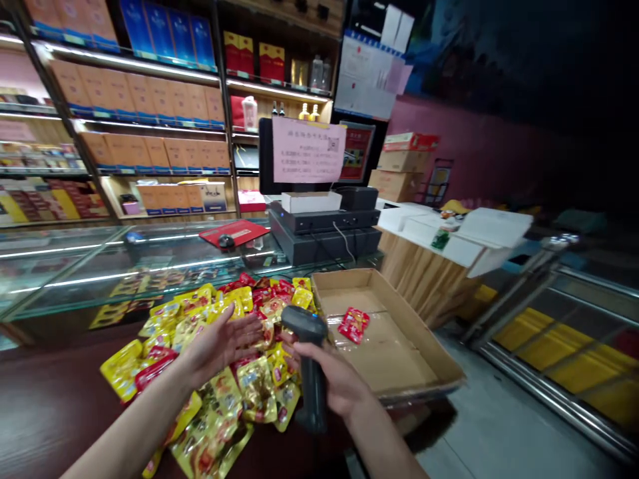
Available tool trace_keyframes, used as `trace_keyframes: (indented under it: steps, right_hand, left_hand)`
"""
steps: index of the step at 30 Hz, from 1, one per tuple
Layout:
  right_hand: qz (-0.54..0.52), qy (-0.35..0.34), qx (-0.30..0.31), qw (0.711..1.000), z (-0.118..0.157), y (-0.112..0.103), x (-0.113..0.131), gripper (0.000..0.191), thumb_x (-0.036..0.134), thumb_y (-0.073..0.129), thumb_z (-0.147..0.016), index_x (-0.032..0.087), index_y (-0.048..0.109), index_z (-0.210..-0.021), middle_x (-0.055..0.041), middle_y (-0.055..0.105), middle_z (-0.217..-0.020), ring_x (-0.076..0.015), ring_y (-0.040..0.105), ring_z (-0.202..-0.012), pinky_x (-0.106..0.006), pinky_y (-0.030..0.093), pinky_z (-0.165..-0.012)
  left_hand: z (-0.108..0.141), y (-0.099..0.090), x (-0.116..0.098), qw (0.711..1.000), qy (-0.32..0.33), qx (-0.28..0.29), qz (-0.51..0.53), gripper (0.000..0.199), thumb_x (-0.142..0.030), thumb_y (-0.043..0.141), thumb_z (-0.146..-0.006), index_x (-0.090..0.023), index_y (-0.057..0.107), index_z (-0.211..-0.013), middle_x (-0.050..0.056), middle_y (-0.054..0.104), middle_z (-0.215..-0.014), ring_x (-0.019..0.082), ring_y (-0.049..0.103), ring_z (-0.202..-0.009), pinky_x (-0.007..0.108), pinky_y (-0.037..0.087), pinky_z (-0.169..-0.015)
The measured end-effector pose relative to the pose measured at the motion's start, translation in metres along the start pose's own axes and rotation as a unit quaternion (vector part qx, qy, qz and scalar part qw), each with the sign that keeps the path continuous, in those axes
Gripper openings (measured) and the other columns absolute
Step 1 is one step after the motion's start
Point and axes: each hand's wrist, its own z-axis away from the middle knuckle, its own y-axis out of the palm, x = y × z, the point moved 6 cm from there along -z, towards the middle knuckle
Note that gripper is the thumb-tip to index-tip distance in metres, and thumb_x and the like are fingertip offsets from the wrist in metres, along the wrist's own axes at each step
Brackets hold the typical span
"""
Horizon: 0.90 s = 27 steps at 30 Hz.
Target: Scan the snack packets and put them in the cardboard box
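My right hand (339,379) is wrapped round the handle of a dark barcode scanner (310,366), held upright over the counter. My left hand (222,342) is stretched out with fingers extended over a heap of snack packets (257,386) in yellow, gold and red. Nothing shows in its grasp; whether the fingertips touch the packets I cannot tell. Just right of the scanner lies a shallow cardboard box (399,352). Inside it, towards the far left, rests a single red packet (354,324).
Beyond the heap runs a glass display counter (164,249) carrying a computer mouse (226,241) on a red mat. A monitor with a pink notice (308,150) stands behind dark stacked equipment (327,233). Shelves of boxed goods rise behind. A metal railing (529,299) is at the right.
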Motion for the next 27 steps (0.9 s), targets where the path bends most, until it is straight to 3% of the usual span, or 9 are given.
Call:
trace_keyframes:
  steps: [5,10,15,18,21,27]
  right_hand:
    - [0.087,0.047,-0.031,0.995,0.006,0.002,-0.048,0.034,0.031,0.078,-0.063,0.017,0.068,-0.093,-0.0035,0.069,-0.088,-0.0158,0.062,-0.084,-0.027,0.047,-0.081]
    - [0.147,0.032,-0.099,0.984,0.016,-0.013,-0.065,0.038,0.034,0.079,-0.061,0.017,0.067,-0.092,-0.0039,0.069,-0.092,-0.0186,0.061,-0.09,-0.028,0.044,-0.083]
    - [0.133,0.026,-0.087,0.987,0.014,-0.016,-0.073,0.04,0.036,0.078,-0.062,0.017,0.067,-0.095,-0.0057,0.069,-0.099,-0.021,0.061,-0.097,-0.03,0.045,-0.088]
    - [0.08,0.026,-0.095,0.992,0.008,-0.016,-0.077,0.043,0.035,0.08,-0.06,0.017,0.067,-0.097,-0.0071,0.068,-0.101,-0.0219,0.062,-0.098,-0.031,0.049,-0.082]
    - [0.027,0.04,-0.109,0.993,0.005,-0.014,-0.079,0.041,0.035,0.081,-0.058,0.017,0.067,-0.093,-0.0073,0.069,-0.091,-0.0214,0.065,-0.09,-0.03,0.052,-0.073]
    - [-0.044,0.026,-0.111,0.993,-0.002,0.001,-0.065,0.035,0.03,0.08,-0.059,0.015,0.067,-0.088,-0.0078,0.07,-0.092,-0.0206,0.067,-0.087,-0.028,0.055,-0.07]
  left_hand:
    - [0.034,-0.049,0.032,0.998,-0.013,-0.042,0.033,0.064,-0.056,0.048,-0.082,-0.012,0.05,-0.128,0.017,0.053,-0.129,0.03,0.049,-0.12,0.042,0.041,-0.097]
    - [0.049,-0.073,0.066,0.996,-0.041,-0.058,0.053,0.07,-0.059,0.053,-0.078,-0.012,0.047,-0.13,0.019,0.053,-0.128,0.03,0.051,-0.118,0.04,0.042,-0.095]
    - [0.045,-0.074,0.078,0.994,-0.04,-0.074,0.069,0.055,-0.051,0.055,-0.08,-0.011,0.055,-0.118,0.018,0.057,-0.122,0.027,0.059,-0.105,0.039,0.044,-0.092]
    - [0.042,-0.068,0.078,0.995,-0.023,-0.076,0.056,0.039,-0.043,0.058,-0.082,-0.011,0.062,-0.104,0.017,0.062,-0.115,0.023,0.063,-0.093,0.036,0.046,-0.088]
    - [0.04,-0.066,0.076,0.995,0.0,-0.098,0.024,0.03,-0.035,0.064,-0.079,-0.012,0.064,-0.098,0.015,0.062,-0.116,0.021,0.064,-0.093,0.031,0.049,-0.083]
    - [0.032,-0.055,0.057,0.987,0.078,-0.135,-0.033,0.05,-0.018,0.077,-0.066,-0.02,0.063,-0.113,0.01,0.063,-0.118,0.019,0.063,-0.099,0.025,0.05,-0.08]
